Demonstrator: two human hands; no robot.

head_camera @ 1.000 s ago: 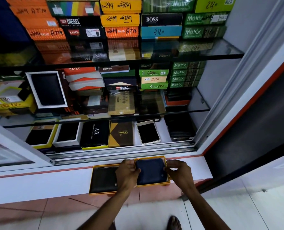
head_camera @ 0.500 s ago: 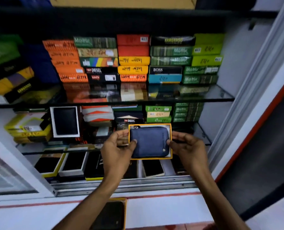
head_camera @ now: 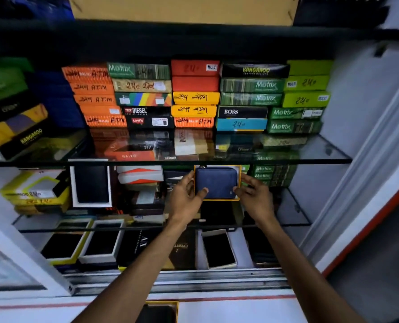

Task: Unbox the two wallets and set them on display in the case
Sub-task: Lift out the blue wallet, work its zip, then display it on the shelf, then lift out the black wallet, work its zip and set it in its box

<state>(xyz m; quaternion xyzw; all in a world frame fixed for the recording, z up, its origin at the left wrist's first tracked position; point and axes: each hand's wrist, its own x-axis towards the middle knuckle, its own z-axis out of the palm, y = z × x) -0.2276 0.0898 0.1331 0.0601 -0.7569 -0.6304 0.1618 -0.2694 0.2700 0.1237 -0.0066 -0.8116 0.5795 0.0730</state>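
The left hand and right hand grip a blue wallet in its yellow-edged tray, one hand on each side with the thumbs on the wallet's face. They hold it upright on the middle shelf of the case, just under the upper glass shelf. By my judgement the first wallet is being set in place but is not yet released. The second wallet lies in its own tray on the ledge at the bottom edge of view, well apart from the hands, so it is left to do.

Readable on the stacked boxes above: Motrix several times, DIESEL, Levi's, BOSS, KANGAROO, MULTI, BALISI ATM, and handwritten 240 and 249 ATM. Lower boxes read RAIKO and GENUINE. Other writing is too blurred to tell.
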